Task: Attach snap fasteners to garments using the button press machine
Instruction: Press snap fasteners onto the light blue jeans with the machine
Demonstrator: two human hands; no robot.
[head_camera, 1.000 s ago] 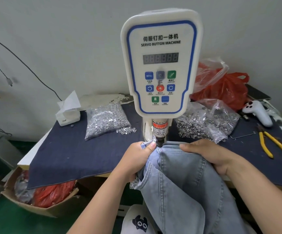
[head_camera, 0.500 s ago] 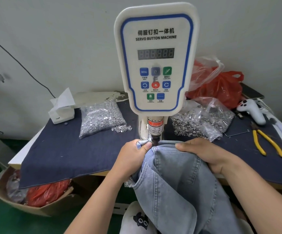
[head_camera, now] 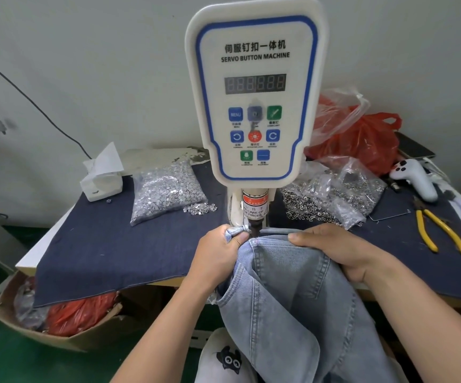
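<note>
Left hand [head_camera: 219, 254] pinches a bunched corner of the light-blue denim garment [head_camera: 292, 294] between thumb and curled fingers, the twisted tip of cloth poking out just beside the press head [head_camera: 254, 210] of the servo button machine [head_camera: 254, 95]. To its right, the garment's stitched upper edge lies directly under the press head, at the front edge of the table covered in dark navy cloth [head_camera: 99, 244], and the rest of the denim hangs down off the table toward the person's lap. Further right, the right hand [head_camera: 337, 250] rests over the same edge with its fingers curled down onto the fabric, pressing and gripping it so the edge is held taut between the two hands.

Judging by its folds and drape, the denim is soft and limp but fairly thick, not fragile and not slippery; it should bunch easily and will sag unless held on both sides. The sensible hold is the one shown: the hem edge on either side of the press point, fingers kept clear of the plunger, as the red warning label advises.

The garment's long axis runs from the machine back toward the person, its stitched top edge pointing at the press and lying roughly left to right across the table front, seams trailing downward
</note>
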